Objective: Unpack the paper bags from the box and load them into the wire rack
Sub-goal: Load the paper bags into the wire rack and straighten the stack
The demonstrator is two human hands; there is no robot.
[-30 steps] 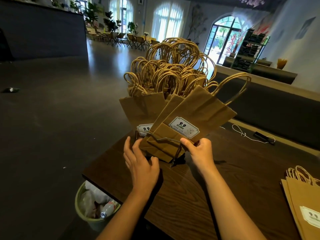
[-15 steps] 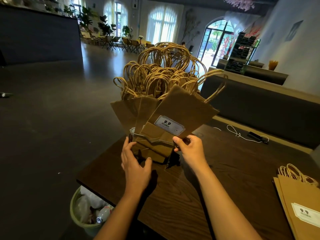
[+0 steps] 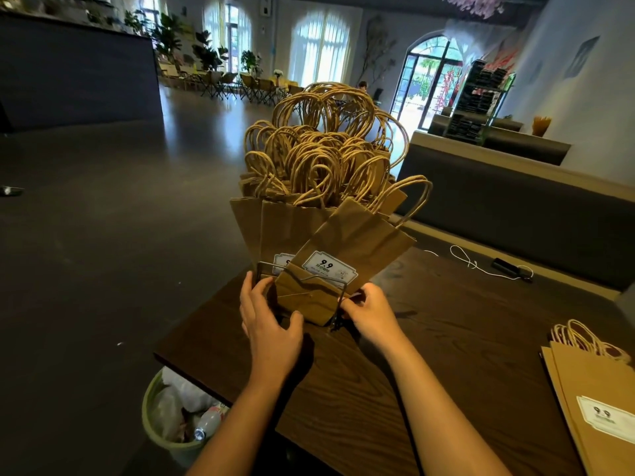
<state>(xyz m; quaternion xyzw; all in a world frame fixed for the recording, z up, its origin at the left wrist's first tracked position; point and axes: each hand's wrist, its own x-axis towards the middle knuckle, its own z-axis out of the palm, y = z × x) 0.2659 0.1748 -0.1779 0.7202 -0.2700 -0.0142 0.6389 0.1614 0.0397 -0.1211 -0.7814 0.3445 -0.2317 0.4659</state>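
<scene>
On the dark wooden counter [image 3: 429, 355], near its far left corner, stands the wire rack [image 3: 302, 280], and it is full of brown paper bags [image 3: 309, 187] that stand upright with their twisted handles up. The front bag [image 3: 357, 238] leans to the right, and its white label with "9.9" shows just above the front wire of the rack. The left hand [image 3: 269, 324] is at the left end of the rack: its fingers [image 3: 254, 290] are fairly straight and close together against the rack's side, and the thumb reaches to the lower front edge of the bags. The right hand [image 3: 369, 312] is at the right end, and its fingers [image 3: 350, 305] are curled around the lower right corner of the front bag beside the wire post. At the right edge of the counter lies a small flat stack of more bags [image 3: 598, 400], well apart from the rack. A white cable [image 3: 470, 264] and a small dark device lie at the far side of the counter. Beside the near left corner of the counter, on the floor, stands a green bin [image 3: 165, 438] with rubbish and a plastic bottle inside.
</scene>
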